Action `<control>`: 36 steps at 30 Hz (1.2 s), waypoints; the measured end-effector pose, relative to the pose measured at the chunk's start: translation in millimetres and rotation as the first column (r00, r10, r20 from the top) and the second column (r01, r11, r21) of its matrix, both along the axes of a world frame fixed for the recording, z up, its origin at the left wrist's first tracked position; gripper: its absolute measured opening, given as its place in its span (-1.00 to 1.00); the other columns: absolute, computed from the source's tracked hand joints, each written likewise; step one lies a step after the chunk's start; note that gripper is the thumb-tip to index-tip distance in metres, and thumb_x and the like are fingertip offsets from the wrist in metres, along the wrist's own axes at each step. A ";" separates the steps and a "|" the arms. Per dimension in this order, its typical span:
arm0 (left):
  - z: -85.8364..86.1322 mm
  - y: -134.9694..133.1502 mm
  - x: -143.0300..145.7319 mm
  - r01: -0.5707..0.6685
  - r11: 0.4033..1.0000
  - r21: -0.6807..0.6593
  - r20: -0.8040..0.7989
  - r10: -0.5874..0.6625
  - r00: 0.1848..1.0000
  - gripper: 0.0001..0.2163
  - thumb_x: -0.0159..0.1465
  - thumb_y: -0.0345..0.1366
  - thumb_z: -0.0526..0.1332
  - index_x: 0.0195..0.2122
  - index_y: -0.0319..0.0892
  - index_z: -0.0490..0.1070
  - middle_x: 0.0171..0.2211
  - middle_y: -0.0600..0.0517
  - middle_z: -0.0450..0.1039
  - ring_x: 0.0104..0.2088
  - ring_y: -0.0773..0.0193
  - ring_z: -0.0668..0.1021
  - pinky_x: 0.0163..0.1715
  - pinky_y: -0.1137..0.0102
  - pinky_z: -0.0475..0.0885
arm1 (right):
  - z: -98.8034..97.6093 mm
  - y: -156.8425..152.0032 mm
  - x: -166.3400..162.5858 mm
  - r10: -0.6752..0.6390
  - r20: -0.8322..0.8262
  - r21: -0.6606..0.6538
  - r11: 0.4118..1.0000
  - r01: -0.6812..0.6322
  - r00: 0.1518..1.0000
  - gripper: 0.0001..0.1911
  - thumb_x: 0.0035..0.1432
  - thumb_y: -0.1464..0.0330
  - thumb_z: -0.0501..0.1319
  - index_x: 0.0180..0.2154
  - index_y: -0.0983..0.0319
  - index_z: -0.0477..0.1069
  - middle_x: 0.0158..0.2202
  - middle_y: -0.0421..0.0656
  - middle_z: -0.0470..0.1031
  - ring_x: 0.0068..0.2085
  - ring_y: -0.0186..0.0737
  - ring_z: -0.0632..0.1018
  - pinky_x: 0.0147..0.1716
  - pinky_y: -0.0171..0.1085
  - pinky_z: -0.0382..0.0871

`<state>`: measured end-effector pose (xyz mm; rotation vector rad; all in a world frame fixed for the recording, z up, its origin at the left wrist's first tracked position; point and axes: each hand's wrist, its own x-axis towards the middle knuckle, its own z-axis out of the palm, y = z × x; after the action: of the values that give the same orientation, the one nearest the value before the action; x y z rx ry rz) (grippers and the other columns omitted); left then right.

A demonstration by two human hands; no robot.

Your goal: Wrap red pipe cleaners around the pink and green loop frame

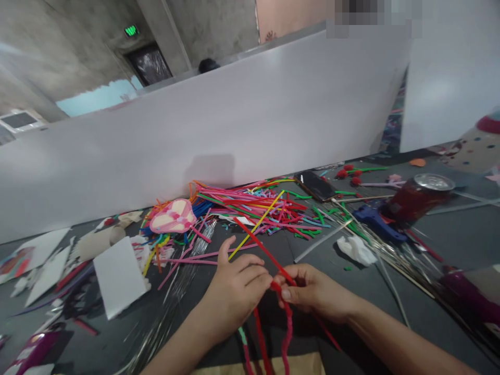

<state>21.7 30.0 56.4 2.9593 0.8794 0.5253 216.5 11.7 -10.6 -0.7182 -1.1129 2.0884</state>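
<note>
My right hand (pixel 318 291) pinches a long red pipe cleaner (pixel 265 252), which slants up to the left and down past the hand. Its thumb and finger also hold the bent top of a twisted red-pink pipe cleaner strand (pixel 288 333). Close beside it, my left hand (pixel 238 286) has its index fingertip at the red bend and its little finger raised. Its thumb is hidden behind the hand, but the fingers look closed on the red piece. Below hang another red strand (pixel 261 341) and a red one with a pale green part (pixel 242 341).
Behind my hands lies a heap of coloured pipe cleaners (pixel 250 203), with a pink heart-shaped piece (pixel 174 216) at its left. A phone (pixel 315 186), crumpled tissue (pixel 356 251), blue-handled tool (pixel 378 223) and dark red can (pixel 417 200) are rightward. A white partition (pixel 253 120) stands behind.
</note>
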 end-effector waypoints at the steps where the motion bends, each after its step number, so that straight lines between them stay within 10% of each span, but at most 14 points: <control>1: 0.8 0.1 0.4 -0.002 1.000 -0.006 -0.024 0.002 1.000 -0.85 0.28 -0.40 0.09 -0.27 -0.10 0.45 -0.40 0.11 0.57 -0.19 0.29 0.51 0.19 -0.02 -0.26 | -0.8 0.1 0.2 -0.002 0.005 0.002 1.000 0.002 1.000 -0.60 -0.05 0.12 0.34 -0.34 0.33 0.37 -0.50 -0.23 0.42 -0.63 -0.54 0.15 -0.68 -0.46 -0.06; 13: 5.0 3.4 1.3 0.010 0.982 -0.191 -0.053 -0.021 0.998 -0.81 0.28 -0.41 0.07 -0.27 -0.09 0.47 -0.35 0.06 0.56 -0.18 0.24 0.51 0.18 -0.01 -0.22 | -1.7 0.5 0.8 -0.007 0.094 0.042 0.999 0.003 0.996 -0.58 -0.03 0.08 0.30 -0.35 0.32 0.37 -0.51 -0.25 0.36 -0.59 -0.50 0.15 -0.67 -0.46 -0.03; 18: -20.7 14.6 -17.0 -0.287 0.864 -0.414 -0.040 0.297 0.954 -0.79 0.28 -0.26 0.09 -0.10 -0.13 0.39 -0.09 -0.06 0.49 -0.05 0.15 0.47 0.05 0.13 0.19 | -2.8 4.5 5.6 -0.065 0.295 0.186 0.983 0.010 0.953 -0.70 0.11 0.16 0.19 -0.33 0.31 0.41 -0.46 -0.20 0.44 -0.52 -0.42 0.31 -0.55 -0.42 0.13; 21: -42.3 15.3 -29.2 -0.416 0.767 -0.489 -0.082 0.434 0.897 -0.75 0.26 -0.26 0.08 -0.05 -0.17 0.33 -0.09 -0.10 0.46 -0.08 0.14 0.48 -0.09 0.24 0.34 | -4.3 6.9 8.7 -0.227 0.586 0.444 0.893 -0.074 0.778 -0.74 0.17 0.25 0.11 -0.23 0.27 0.45 -0.37 -0.15 0.50 -0.37 -0.25 0.46 -0.40 -0.35 0.24; 26: -57.8 8.8 -28.9 -0.516 0.771 -0.374 -0.027 0.547 0.837 -0.87 0.24 -0.39 0.06 -0.27 -0.20 0.37 -0.27 -0.06 0.45 -0.21 0.15 0.48 -0.19 0.24 0.36 | -9.7 8.4 9.5 -0.502 0.817 0.576 0.732 -0.365 0.284 -0.67 0.27 0.36 -0.06 -0.07 0.20 0.41 -0.19 -0.04 0.48 -0.32 -0.19 0.54 -0.36 -0.30 0.27; 36: -74.5 6.7 -22.7 -0.326 0.910 -0.255 -0.068 0.320 0.945 -0.66 0.23 -0.49 0.05 -0.02 -0.07 0.40 -0.01 -0.04 0.44 -0.01 0.14 0.39 0.05 0.11 0.20 | -11.8 6.2 9.9 -0.583 0.771 0.627 0.630 -0.458 0.256 -0.71 0.24 0.42 -0.02 -0.24 0.13 0.47 -0.36 -0.16 0.51 -0.25 -0.21 0.49 -0.33 -0.32 0.23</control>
<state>-1.0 36.7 -18.1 2.5984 1.3393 0.3428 226.4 17.8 -22.3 -1.6050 -2.3785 0.4926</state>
